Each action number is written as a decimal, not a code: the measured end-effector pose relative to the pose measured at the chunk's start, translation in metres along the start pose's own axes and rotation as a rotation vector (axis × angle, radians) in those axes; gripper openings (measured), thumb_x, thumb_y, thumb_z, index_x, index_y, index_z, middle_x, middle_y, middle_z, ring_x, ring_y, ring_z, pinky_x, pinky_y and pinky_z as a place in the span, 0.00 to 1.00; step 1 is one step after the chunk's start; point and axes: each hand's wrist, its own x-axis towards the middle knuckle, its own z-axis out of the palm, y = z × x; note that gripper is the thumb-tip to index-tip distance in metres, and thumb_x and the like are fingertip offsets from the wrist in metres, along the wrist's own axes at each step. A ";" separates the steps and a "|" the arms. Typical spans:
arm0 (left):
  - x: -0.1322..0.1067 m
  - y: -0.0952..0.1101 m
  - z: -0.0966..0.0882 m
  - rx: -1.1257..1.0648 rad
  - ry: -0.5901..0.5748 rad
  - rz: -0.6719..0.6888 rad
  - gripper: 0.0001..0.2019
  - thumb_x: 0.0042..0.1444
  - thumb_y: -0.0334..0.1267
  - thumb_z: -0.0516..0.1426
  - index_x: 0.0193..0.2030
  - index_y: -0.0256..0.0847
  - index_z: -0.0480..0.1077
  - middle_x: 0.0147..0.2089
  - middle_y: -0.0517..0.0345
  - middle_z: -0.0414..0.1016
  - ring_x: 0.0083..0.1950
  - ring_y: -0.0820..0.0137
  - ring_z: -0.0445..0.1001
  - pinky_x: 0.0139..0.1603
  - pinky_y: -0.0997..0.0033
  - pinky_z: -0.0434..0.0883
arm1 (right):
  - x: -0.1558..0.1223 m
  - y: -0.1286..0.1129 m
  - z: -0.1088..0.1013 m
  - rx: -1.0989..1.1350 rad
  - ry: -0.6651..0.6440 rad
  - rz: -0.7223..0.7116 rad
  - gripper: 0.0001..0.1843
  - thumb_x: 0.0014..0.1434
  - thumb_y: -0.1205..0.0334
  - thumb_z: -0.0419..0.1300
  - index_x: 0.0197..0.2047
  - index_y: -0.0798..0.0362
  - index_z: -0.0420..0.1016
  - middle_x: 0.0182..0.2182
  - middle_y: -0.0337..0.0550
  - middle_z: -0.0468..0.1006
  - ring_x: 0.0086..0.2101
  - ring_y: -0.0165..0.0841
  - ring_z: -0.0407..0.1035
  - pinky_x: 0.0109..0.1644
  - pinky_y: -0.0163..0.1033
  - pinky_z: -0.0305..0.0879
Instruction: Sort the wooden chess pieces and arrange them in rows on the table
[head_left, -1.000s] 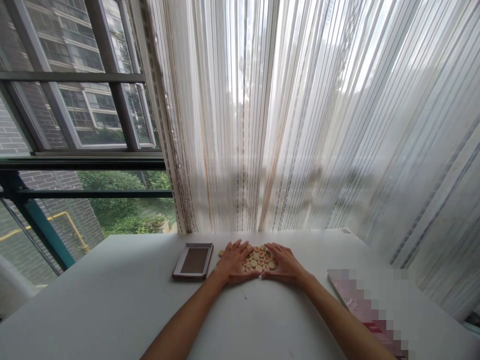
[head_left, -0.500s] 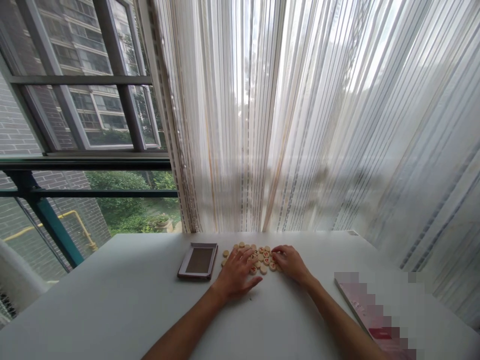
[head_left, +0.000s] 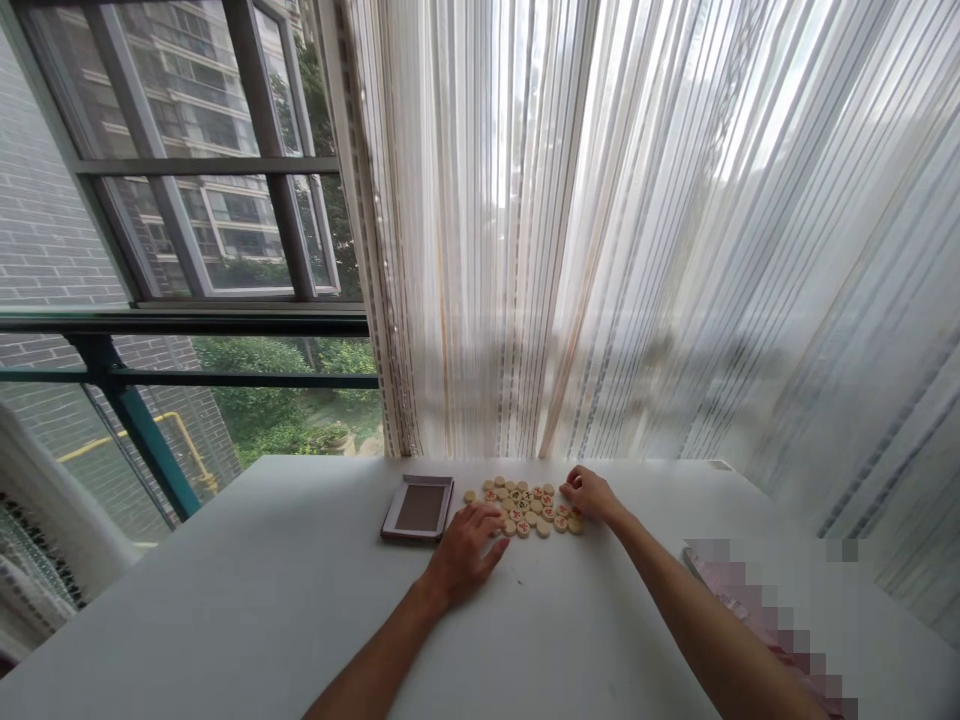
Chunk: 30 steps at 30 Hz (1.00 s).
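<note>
Several round wooden Chinese chess pieces (head_left: 532,506) lie in a loose cluster on the white table, some showing red or dark characters and others blank. At the cluster's left edge, my left hand (head_left: 469,550) rests with fingers bent forward and thumb apart, holding nothing I can see; its fingertips hide part of the nearest pieces. Beyond the right end is my right hand (head_left: 592,494), its fingers curled together close to the pieces. What is between those fingertips, if anything, is hidden. A shallow open box (head_left: 420,508) with a brown inside sits left of my left hand.
The white table (head_left: 300,600) reaches to a striped sheer curtain (head_left: 510,300). A pinkish flat item (head_left: 757,610), partly pixelated, lies on the right side. At the left are a window (head_left: 217,170) and a dark green railing (head_left: 142,430).
My left hand has drawn back from over the pieces, uncovering more of them. My right hand has moved slightly outward along the cluster's right end. The view has shifted a little.
</note>
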 end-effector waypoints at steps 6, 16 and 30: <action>0.000 -0.002 0.000 -0.055 0.044 -0.025 0.10 0.67 0.38 0.50 0.43 0.42 0.72 0.49 0.52 0.75 0.54 0.62 0.70 0.58 0.53 0.68 | -0.002 -0.015 -0.023 0.344 0.144 -0.021 0.13 0.58 0.57 0.65 0.45 0.53 0.74 0.31 0.41 0.80 0.29 0.34 0.77 0.36 0.42 0.74; -0.002 -0.001 0.002 -0.077 0.065 -0.050 0.11 0.67 0.38 0.50 0.40 0.41 0.73 0.45 0.52 0.75 0.51 0.62 0.71 0.55 0.54 0.70 | 0.032 -0.067 -0.104 0.801 0.162 -0.123 0.10 0.56 0.62 0.66 0.42 0.50 0.73 0.34 0.42 0.81 0.42 0.34 0.78 0.48 0.40 0.77; -0.010 0.014 0.001 -0.512 0.000 -0.365 0.13 0.67 0.44 0.49 0.45 0.41 0.72 0.34 0.58 0.79 0.31 0.70 0.76 0.35 0.73 0.71 | -0.159 -0.065 0.051 0.662 -0.233 -0.251 0.18 0.61 0.51 0.61 0.51 0.49 0.72 0.38 0.43 0.80 0.37 0.37 0.78 0.45 0.43 0.74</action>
